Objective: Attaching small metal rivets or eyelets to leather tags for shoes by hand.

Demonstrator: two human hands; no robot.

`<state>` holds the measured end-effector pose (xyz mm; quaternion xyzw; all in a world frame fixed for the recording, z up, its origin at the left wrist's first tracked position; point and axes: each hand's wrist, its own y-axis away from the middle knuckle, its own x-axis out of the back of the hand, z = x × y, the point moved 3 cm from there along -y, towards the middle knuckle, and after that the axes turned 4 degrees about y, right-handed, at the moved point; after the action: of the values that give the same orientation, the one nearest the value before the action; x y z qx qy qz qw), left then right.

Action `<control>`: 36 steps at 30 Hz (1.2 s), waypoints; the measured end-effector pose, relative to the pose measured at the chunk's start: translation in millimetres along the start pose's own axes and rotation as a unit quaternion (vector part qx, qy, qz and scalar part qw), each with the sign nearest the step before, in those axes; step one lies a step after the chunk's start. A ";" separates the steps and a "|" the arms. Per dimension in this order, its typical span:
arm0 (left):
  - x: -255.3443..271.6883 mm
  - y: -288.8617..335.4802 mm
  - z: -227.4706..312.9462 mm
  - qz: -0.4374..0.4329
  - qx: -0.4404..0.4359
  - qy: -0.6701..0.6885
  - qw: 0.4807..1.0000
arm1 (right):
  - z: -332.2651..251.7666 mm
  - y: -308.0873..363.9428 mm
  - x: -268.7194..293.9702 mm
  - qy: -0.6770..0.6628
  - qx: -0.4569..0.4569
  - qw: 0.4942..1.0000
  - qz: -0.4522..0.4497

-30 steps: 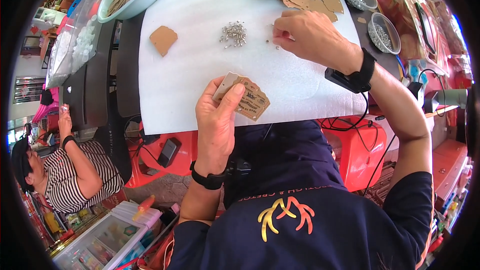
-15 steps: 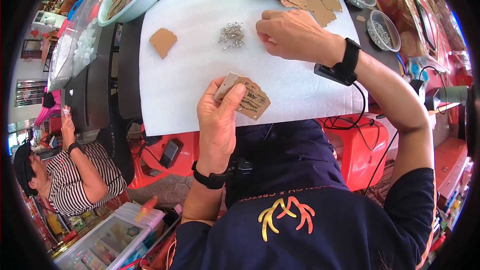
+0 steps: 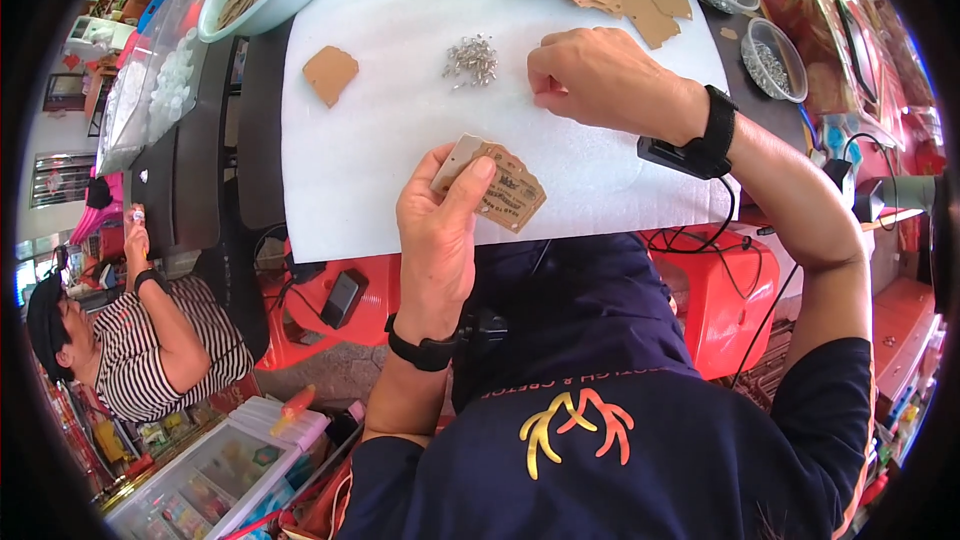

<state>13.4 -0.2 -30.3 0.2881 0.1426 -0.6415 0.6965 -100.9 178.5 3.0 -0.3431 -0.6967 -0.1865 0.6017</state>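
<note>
White foam mat (image 3: 380, 140): right hand (image 3: 600, 80) moved left, pinching near pins (image 3: 471, 60); left hand (image 3: 440, 230) grips tags (image 3: 500, 185).

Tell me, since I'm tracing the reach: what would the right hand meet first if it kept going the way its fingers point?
Probably the pile of small metal pins: the right hand points left at it across the white mat.

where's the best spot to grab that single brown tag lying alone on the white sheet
Probably by its long edges, coming from straight above: the single brown tag lies flat on the white foam sheet with bare sheet all around, so fingers can pinch across its narrow width or slide under one edge to lift it.
</note>
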 end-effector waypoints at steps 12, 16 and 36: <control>-6.7 -2.6 4.2 -0.008 -0.025 -0.016 1.000 | -12.1 16.0 5.3 -0.005 0.003 0.999 0.051; -11.6 -5.1 5.3 -0.005 -0.032 -0.042 0.999 | -31.4 26.8 29.5 -0.265 -0.050 0.960 0.082; -56.9 -1.4 -1.0 -0.034 -0.121 -0.155 0.980 | -42.6 68.5 12.1 -0.343 -0.095 0.898 0.259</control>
<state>4.4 46.6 1.0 0.0937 0.1186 -0.6799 0.7176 -23.0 200.6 12.9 -0.6098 -0.7254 0.0397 0.3167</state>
